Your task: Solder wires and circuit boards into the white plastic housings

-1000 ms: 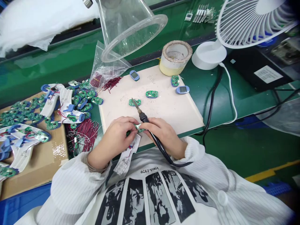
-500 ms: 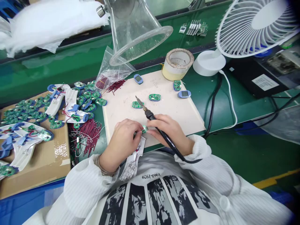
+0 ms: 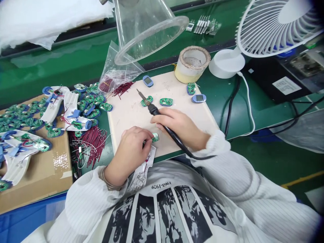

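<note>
My left hand (image 3: 134, 145) is closed near the front edge of the pale work mat (image 3: 126, 118), thumb and fingers pinching a small green circuit board (image 3: 155, 137). Part of that board is hidden by the fingers. Below the hand, a white plastic housing (image 3: 140, 177) with red wires lies against my body. My right hand (image 3: 181, 127) is wrapped round a soldering iron (image 3: 154, 109), its tip pointing up and away to the left. Under the iron's shaft sits a second circuit board (image 3: 146, 101), and a third board (image 3: 166, 102) is just right of it.
Dark red wires (image 3: 95, 145) and heaped circuit boards (image 3: 95, 99) are on the left, beside a cardboard sheet (image 3: 50, 182). A clear fume hood (image 3: 152, 40) hangs over the back. A tape roll (image 3: 192, 64) and white fan (image 3: 226, 64) stand at the back right.
My right hand has come away from the small board and moved up and left with the soldering iron. My left hand keeps its pinch on the board. The view has shifted slightly.
</note>
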Tool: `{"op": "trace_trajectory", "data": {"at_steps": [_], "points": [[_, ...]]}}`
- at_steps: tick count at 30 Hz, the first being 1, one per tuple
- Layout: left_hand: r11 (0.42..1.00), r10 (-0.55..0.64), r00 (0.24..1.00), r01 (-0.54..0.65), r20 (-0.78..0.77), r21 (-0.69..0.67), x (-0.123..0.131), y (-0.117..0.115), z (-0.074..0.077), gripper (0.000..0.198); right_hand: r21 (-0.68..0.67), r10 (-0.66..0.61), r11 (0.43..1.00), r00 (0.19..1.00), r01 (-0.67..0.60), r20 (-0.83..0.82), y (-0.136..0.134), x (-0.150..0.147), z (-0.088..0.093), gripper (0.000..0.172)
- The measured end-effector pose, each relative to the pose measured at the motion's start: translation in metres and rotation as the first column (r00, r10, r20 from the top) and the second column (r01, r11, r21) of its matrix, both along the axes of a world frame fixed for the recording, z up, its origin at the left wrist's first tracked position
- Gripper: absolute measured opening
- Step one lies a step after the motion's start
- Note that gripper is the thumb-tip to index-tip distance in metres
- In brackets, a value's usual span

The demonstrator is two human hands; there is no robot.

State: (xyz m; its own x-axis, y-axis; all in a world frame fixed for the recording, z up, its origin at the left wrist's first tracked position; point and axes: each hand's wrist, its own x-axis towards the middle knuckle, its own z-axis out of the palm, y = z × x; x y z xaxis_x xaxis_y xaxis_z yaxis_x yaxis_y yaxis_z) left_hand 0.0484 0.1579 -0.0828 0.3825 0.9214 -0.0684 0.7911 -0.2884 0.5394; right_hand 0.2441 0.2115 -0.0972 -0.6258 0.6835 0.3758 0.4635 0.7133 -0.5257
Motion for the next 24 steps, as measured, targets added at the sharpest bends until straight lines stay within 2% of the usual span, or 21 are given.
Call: {"op": "trace_trajectory", "data": {"at_steps": [3,5,8,11,14,20,22,24], "points": [[1.0,0.017,1.0,-0.017,-0.004,-0.012,0.001,0.0,0.0,0.012,-0.149,-0.178,0.978,0.953,0.144,-0.244,-0.031,0.017,0.008,0.018],[0.999,0.026,0.999,-0.027,-0.024,-0.018,0.002,0.0,0.001,0.012,-0.348,-0.338,0.914,0.865,0.209,-0.37,-0.051,0.027,0.008,0.028],[1.0,0.022,0.995,-0.022,-0.098,-0.004,0.005,0.001,0.003,0.012,-0.484,-0.431,0.85,0.806,0.21,-0.407,-0.073,0.036,-0.002,0.028],[1.0,-0.006,0.979,0.008,-0.202,0.008,0.01,0.002,0.007,0.014,-0.455,-0.462,0.847,0.805,0.276,-0.372,-0.081,0.039,-0.011,0.022],[1.0,-0.029,0.96,0.031,-0.278,0.0,0.015,0.004,0.012,0.016,-0.391,-0.477,0.861,0.787,0.326,-0.392,-0.082,0.039,-0.007,0.016],[0.996,-0.08,0.91,0.057,-0.407,-0.068,0.02,0.009,0.019,0.021,-0.37,-0.44,0.882,0.792,0.293,-0.422,-0.077,0.053,0.014,0.017],[0.995,-0.085,0.911,0.06,-0.403,-0.074,0.021,0.01,0.02,0.02,-0.368,-0.419,0.889,0.808,0.272,-0.415,-0.074,0.056,0.013,0.017],[0.996,-0.081,0.916,0.058,-0.392,-0.071,0.021,0.01,0.021,0.019,-0.328,-0.347,0.917,0.857,0.225,-0.381,-0.069,0.053,0.007,0.018]]}}
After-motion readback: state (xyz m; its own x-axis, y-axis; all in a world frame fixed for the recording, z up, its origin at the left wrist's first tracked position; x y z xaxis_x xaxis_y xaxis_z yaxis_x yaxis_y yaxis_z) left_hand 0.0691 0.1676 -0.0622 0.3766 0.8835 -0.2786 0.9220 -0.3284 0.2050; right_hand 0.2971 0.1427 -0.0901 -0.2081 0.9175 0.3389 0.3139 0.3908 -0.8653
